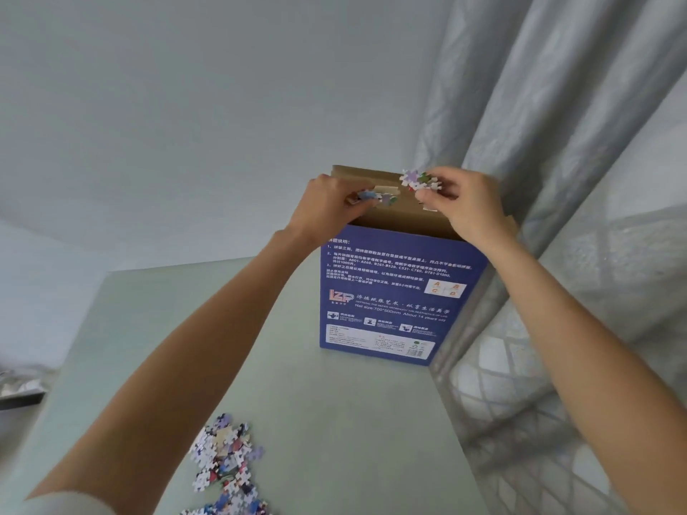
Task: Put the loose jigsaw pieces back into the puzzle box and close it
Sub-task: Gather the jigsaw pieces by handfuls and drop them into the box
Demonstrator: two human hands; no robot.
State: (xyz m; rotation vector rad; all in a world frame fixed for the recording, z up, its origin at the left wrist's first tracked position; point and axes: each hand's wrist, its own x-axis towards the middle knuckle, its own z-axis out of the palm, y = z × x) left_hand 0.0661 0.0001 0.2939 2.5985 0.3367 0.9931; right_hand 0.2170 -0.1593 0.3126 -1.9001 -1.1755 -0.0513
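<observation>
A blue puzzle box with white print stands upright on the pale green table, its brown top flap raised and the top open. Over the opening, my left hand pinches a few jigsaw pieces. My right hand grips another small bunch of pieces just above the box's mouth. A heap of loose jigsaw pieces lies on the table near its front edge, under my left forearm.
A grey patterned curtain hangs right beside the box and along the table's right edge. A pale wall is behind. A dark object sits low at the far left, off the table.
</observation>
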